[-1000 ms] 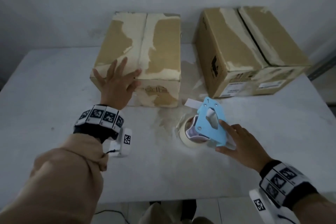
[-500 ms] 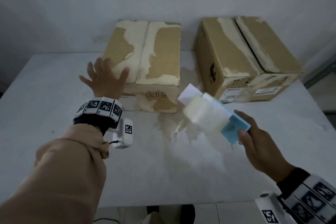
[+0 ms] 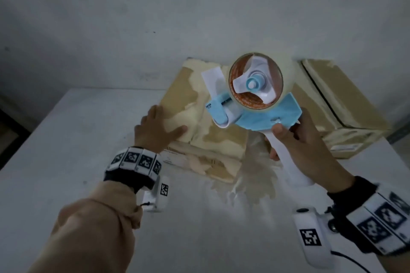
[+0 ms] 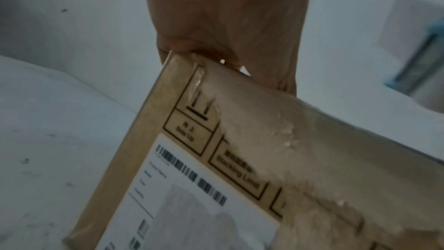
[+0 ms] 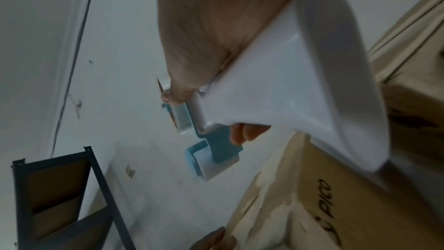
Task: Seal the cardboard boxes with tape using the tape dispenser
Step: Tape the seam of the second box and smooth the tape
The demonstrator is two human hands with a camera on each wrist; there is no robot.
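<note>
Two cardboard boxes stand at the back of the white table (image 3: 66,139). My left hand (image 3: 155,128) lies flat with straight fingers on the near left corner of the left box (image 3: 213,139), whose top is patchy with torn paper; the left wrist view shows my palm (image 4: 228,26) on that box's corner (image 4: 216,149). My right hand (image 3: 306,146) grips the white handle of the blue tape dispenser (image 3: 255,99), raised above the left box with its roll facing me and a white tape tab sticking out left. In the right wrist view my fingers wrap the dispenser handle (image 5: 288,83).
The right box (image 3: 332,104) sits at the back right, its centre seam dark and open. A grey wall rises just behind both boxes. Torn tape residue marks the table in front of the left box. A dark metal shelf (image 5: 60,197) shows in the right wrist view.
My right hand lifted the dispenser from the table, turned it and now holds it by the handle above the left box. My left hand left the box briefly and rests on its corner again.
</note>
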